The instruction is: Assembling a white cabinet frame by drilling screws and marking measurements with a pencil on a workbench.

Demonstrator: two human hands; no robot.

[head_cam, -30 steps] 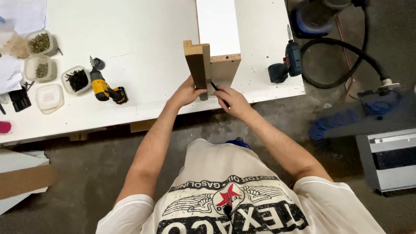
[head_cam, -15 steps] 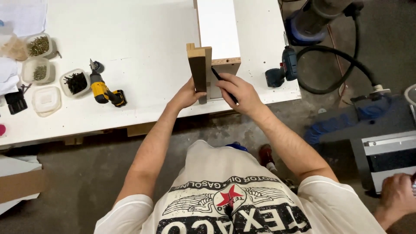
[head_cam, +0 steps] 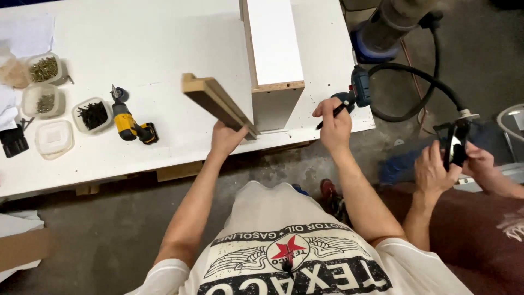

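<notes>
My left hand point(head_cam: 226, 137) grips the near end of a dark wooden board point(head_cam: 215, 101), which tilts up and away to the left above the white table point(head_cam: 164, 54). My right hand point(head_cam: 334, 123) holds a black pencil point(head_cam: 332, 114) over the table's front right edge, next to a blue drill point(head_cam: 357, 90). Between my hands a white cabinet box point(head_cam: 273, 49) lies on the table with its open end point(head_cam: 275, 106) facing me.
A yellow drill point(head_cam: 131, 124) and several plastic tubs of screws point(head_cam: 91, 114) sit at the table's left. A vacuum point(head_cam: 390, 24) with a black hose point(head_cam: 420, 82) stands at the right. Another person's hands point(head_cam: 436, 169) hold a black device point(head_cam: 453, 145) at the right edge.
The board was upright against the cabinet box; my left hand has lifted and tilted it to the left. My right hand moved right with the pencil. Another person's hands came into view.
</notes>
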